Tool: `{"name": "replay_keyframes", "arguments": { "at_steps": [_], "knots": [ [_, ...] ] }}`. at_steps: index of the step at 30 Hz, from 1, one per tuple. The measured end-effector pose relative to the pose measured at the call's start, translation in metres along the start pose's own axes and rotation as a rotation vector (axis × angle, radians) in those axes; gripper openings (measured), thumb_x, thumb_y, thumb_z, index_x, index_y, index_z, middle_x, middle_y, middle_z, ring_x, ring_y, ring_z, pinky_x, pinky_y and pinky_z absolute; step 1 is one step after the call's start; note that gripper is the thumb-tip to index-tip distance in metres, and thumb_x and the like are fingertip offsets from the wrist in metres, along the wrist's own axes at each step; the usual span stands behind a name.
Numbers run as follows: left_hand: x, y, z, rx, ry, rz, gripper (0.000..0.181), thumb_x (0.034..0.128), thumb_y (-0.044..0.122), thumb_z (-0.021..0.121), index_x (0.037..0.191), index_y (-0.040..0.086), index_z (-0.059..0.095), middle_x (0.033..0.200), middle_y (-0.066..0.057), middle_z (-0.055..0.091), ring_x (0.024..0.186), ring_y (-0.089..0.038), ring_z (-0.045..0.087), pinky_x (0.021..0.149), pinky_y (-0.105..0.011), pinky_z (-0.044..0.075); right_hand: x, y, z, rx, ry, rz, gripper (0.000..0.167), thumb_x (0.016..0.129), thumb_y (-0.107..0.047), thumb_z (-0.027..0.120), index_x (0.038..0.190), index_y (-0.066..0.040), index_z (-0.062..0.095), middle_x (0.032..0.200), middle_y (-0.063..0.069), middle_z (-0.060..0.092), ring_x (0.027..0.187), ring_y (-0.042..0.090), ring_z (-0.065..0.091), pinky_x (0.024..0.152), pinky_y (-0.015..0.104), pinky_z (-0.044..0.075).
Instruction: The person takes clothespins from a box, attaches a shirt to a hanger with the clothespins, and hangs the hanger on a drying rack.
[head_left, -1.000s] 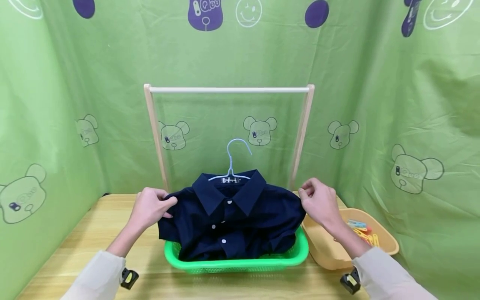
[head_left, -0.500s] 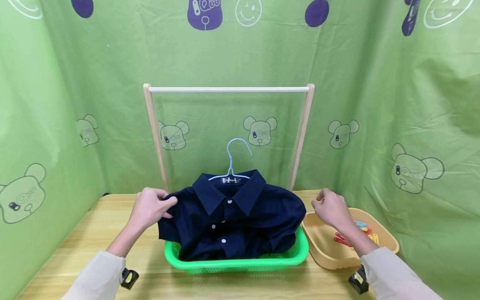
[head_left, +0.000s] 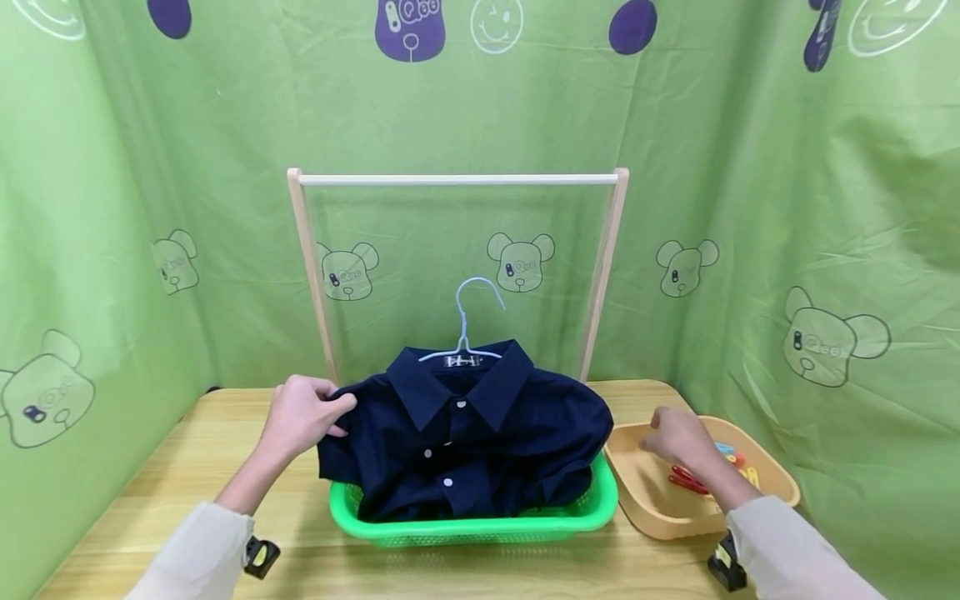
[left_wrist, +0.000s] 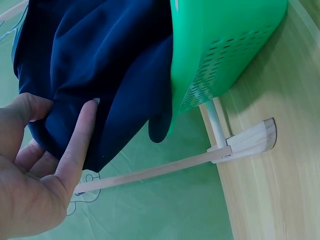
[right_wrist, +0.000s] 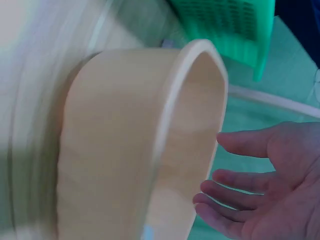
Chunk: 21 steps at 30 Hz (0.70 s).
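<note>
A dark navy short-sleeved shirt (head_left: 480, 442) with white buttons sits partly in a green basket (head_left: 487, 531). A light blue hanger (head_left: 462, 325) is inside its collar, with the hook standing up. My left hand (head_left: 300, 417) pinches the shirt's shoulder at the left; in the left wrist view, thumb and fingers hold the navy cloth (left_wrist: 110, 65). My right hand (head_left: 678, 437) is over an orange tray (head_left: 637, 500), holding nothing. Its fingers are loosely extended beside the tray's rim in the right wrist view. Red clothespins (head_left: 686, 479) and several yellow and blue ones lie in the tray, partly behind my right forearm.
Behind the basket stands a rack with wooden posts (head_left: 606, 275) and a white bar (head_left: 457, 179). Green patterned curtains (head_left: 810, 208) enclose the wooden table (head_left: 187, 467) at the back and both sides.
My right hand has let go of the shirt's right shoulder and moved right and down over the orange tray. The left hand keeps its hold on the shirt.
</note>
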<state>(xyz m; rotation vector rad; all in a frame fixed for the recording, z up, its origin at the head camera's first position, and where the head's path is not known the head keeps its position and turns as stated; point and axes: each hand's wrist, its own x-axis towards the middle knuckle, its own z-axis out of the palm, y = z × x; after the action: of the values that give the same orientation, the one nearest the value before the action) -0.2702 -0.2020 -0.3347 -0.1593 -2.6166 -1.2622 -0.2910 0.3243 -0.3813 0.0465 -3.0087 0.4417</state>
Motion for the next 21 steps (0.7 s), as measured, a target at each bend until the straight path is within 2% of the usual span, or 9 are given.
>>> {"name": "replay_keyframes", "arguments": {
  "at_steps": [3, 7, 10, 18, 21],
  "knots": [
    [0.000, 0.000, 0.001, 0.016, 0.002, 0.001, 0.032, 0.0859, 0.019, 0.065, 0.057, 0.011, 0.055, 0.049, -0.006, 0.056, 0.057, -0.015, 0.074, 0.046, -0.031, 0.045, -0.001, 0.007, 0.004, -0.010, -0.044, 0.028, 0.026, 0.079, -0.015, 0.071, 0.087, 0.006, 0.059, 0.079, 0.015, 0.060, 0.069, 0.026, 0.053, 0.062, 0.036, 0.045],
    [0.001, 0.000, 0.001, 0.027, 0.010, -0.003, 0.032, 0.0856, 0.020, 0.065, 0.057, 0.011, 0.055, 0.050, -0.007, 0.058, 0.056, -0.014, 0.074, 0.046, -0.031, 0.044, -0.004, 0.018, 0.010, -0.006, -0.018, 0.041, 0.017, 0.074, -0.010, 0.069, 0.074, -0.001, 0.055, 0.069, 0.008, 0.052, 0.063, 0.024, 0.046, 0.057, 0.033, 0.039],
    [0.001, 0.000, 0.001, 0.027, 0.015, 0.000, 0.032, 0.0853, 0.020, 0.065, 0.056, 0.011, 0.054, 0.050, -0.007, 0.057, 0.056, -0.014, 0.074, 0.046, -0.031, 0.044, -0.005, 0.024, 0.015, -0.014, 0.002, 0.036, 0.016, 0.071, -0.008, 0.067, 0.068, -0.005, 0.052, 0.064, 0.004, 0.047, 0.059, 0.022, 0.043, 0.055, 0.031, 0.035],
    [0.002, 0.000, 0.001, 0.023, 0.016, -0.002, 0.034, 0.0851, 0.019, 0.065, 0.055, 0.013, 0.051, 0.047, -0.004, 0.054, 0.056, -0.014, 0.073, 0.046, -0.031, 0.045, -0.005, 0.033, 0.021, -0.017, -0.053, 0.092, 0.017, 0.070, -0.004, 0.066, 0.065, -0.006, 0.050, 0.062, 0.005, 0.047, 0.055, 0.020, 0.047, 0.051, 0.027, 0.036],
    [0.002, 0.000, 0.001, 0.012, 0.015, -0.004, 0.033, 0.0853, 0.019, 0.065, 0.056, 0.012, 0.052, 0.047, -0.003, 0.053, 0.056, -0.014, 0.074, 0.047, -0.032, 0.046, -0.005, 0.035, 0.023, -0.028, -0.056, 0.089, 0.016, 0.070, -0.003, 0.064, 0.064, -0.007, 0.050, 0.061, 0.005, 0.045, 0.053, 0.019, 0.046, 0.050, 0.026, 0.036]
  ]
}}
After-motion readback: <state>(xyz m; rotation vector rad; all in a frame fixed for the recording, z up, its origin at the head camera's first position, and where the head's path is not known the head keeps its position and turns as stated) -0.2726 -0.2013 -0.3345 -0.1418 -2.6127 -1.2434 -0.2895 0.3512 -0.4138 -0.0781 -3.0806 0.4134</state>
